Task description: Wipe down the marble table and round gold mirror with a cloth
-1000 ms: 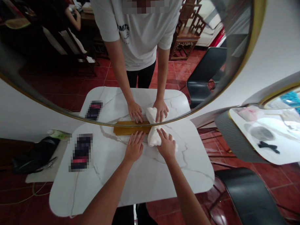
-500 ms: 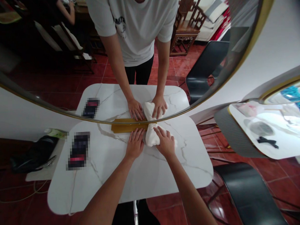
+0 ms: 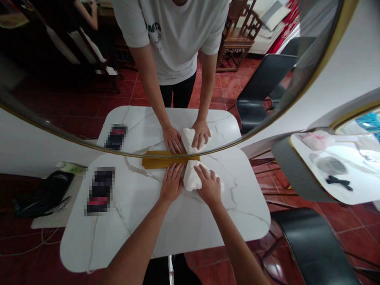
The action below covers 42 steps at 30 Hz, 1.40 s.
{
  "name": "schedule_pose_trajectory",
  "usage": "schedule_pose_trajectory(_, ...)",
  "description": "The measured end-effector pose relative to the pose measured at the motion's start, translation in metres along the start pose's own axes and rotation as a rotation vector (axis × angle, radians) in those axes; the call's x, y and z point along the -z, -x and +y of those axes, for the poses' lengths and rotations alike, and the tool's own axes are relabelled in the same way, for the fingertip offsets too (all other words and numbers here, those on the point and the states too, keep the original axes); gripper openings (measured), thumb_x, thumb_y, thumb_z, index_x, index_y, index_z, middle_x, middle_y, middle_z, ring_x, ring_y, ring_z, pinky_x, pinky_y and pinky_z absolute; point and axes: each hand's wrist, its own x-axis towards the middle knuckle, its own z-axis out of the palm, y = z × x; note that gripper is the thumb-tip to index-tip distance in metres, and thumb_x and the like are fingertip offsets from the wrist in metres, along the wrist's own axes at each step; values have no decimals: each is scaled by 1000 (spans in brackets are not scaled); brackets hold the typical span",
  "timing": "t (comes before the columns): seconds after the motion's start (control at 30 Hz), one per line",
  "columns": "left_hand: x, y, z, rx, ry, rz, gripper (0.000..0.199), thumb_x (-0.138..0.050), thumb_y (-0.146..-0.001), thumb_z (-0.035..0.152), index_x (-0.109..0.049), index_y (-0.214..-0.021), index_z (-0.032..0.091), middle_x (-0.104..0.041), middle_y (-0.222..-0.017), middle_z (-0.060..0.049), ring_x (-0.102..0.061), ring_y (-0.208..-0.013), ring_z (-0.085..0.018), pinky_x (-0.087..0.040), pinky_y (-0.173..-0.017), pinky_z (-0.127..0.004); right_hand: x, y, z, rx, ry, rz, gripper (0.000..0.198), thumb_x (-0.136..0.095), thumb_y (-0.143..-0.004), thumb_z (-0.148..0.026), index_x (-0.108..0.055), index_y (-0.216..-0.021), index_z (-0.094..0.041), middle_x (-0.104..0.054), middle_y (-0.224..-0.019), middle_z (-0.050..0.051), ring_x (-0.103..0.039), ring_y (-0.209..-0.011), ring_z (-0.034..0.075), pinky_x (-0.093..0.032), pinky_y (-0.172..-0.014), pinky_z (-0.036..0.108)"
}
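My right hand (image 3: 209, 186) lies over a bunched white cloth (image 3: 191, 178), its fingers bent across the top and pressing it onto the white marbled table (image 3: 183, 232). Just left of it, my left hand (image 3: 172, 185) rests flat on the tabletop, fingers stretched forward and holding nothing. Its fingertips reach the front edge of a flat gold-brown piece (image 3: 155, 163) under the mirror's lower rim. The large gold-rimmed mirror (image 3: 176, 93) reflects both hands and the cloth. Part of the cloth is hidden under my right hand.
A pixelated dark rectangular object (image 3: 100, 191) lies on the table's left side. Beyond the left edge is a black bag (image 3: 45, 191). A black chair (image 3: 315, 242) stands at right, below a second white table (image 3: 327, 154). The mirror reflects another person's arm (image 3: 88, 15).
My right hand has drawn the cloth slightly towards me, away from the mirror's rim, uncovering more of the gold-brown piece. My left hand stays in nearly the same place.
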Motion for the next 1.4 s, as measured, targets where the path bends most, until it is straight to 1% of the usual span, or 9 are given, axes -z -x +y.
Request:
schedule_pose_trajectory(0.3, 0, 0, 0, 2, -16, 14, 59, -41, -86, 16, -31, -144, 19, -36, -149, -3, -24, -140, -23, -17, -118, -46, 9, -33, 14, -110, -22, 10, 83, -58, -75, -26, -17, -147, -39, -26, -153, -7, -38, -118, 29, -43, -84, 41)
schedule_pose_trajectory(0.37, 0, 0, 0, 2, -13, 14, 59, -42, -86, 16, -31, -144, 19, -36, -148, -3, -24, -140, -24, -17, -117, -46, 9, -30, 13, -98, -22, 8, 83, -58, -75, -26, -18, -147, -39, -26, -153, -7, -39, -117, 29, -43, -84, 41)
schedule_pose_trajectory(0.6, -1, -1, -1, -6, 10, 18, 60, -42, -85, 17, -31, -144, 20, -38, -148, -3, -25, -140, -24, -17, -117, -46, 3, 1, -1, 15, 18, -27, 82, -59, -77, -30, -17, -147, -40, -21, -155, -7, -35, -121, 31, -41, -85, 42)
schedule_pose_trajectory(0.7, -1, -1, -1, -4, 8, 19, 61, -42, -85, 17, -31, -144, 20, -38, -148, -4, -25, -140, -24, -18, -117, -46, 5, -7, 3, -9, 20, -29, 82, -59, -78, -29, -17, -147, -39, -21, -155, -6, -37, -120, 30, -42, -84, 41)
schedule_pose_trajectory(0.9, -2, 0, -1, 2, -6, 11, 59, -41, -86, 17, -31, -144, 19, -37, -148, -4, -26, -140, -24, -18, -117, -47, 11, -37, 14, -128, -13, -12, 81, -57, -78, -28, -16, -147, -38, -26, -153, -4, -41, -116, 28, -43, -84, 41)
schedule_pose_trajectory(1.0, -2, 0, -1, -2, -4, 18, 60, -41, -86, 17, -31, -145, 19, -38, -148, -4, -25, -140, -24, -18, -117, -47, 10, -31, 9, -109, -6, -30, 81, -57, -78, -29, -15, -147, -38, -24, -154, -4, -39, -117, 29, -42, -84, 40)
schedule_pose_trajectory(1.2, 0, -1, 0, -10, 4, 22, 60, -42, -86, 18, -30, -145, 19, -38, -148, -4, -25, -140, -24, -18, -117, -46, 1, 2, -4, -1, 0, -27, 81, -59, -78, -30, -17, -147, -39, -20, -155, -6, -35, -122, 31, -41, -87, 42)
schedule_pose_trajectory(1.3, 0, -1, 0, -8, -2, 21, 60, -42, -86, 18, -31, -145, 19, -38, -147, -4, -25, -140, -24, -18, -117, -46, 2, -2, -1, -23, -8, -17, 82, -59, -77, -28, -17, -147, -40, -21, -154, -7, -35, -121, 30, -41, -87, 42)
schedule_pose_trajectory(1.4, 0, -1, 1, 5, -8, 15, 59, -41, -86, 17, -31, -144, 19, -38, -148, -3, -25, -140, -23, -17, -117, -45, 7, -19, 8, -98, -26, -23, 83, -58, -76, -26, -16, -147, -40, -23, -154, -6, -38, -119, 28, -42, -85, 41)
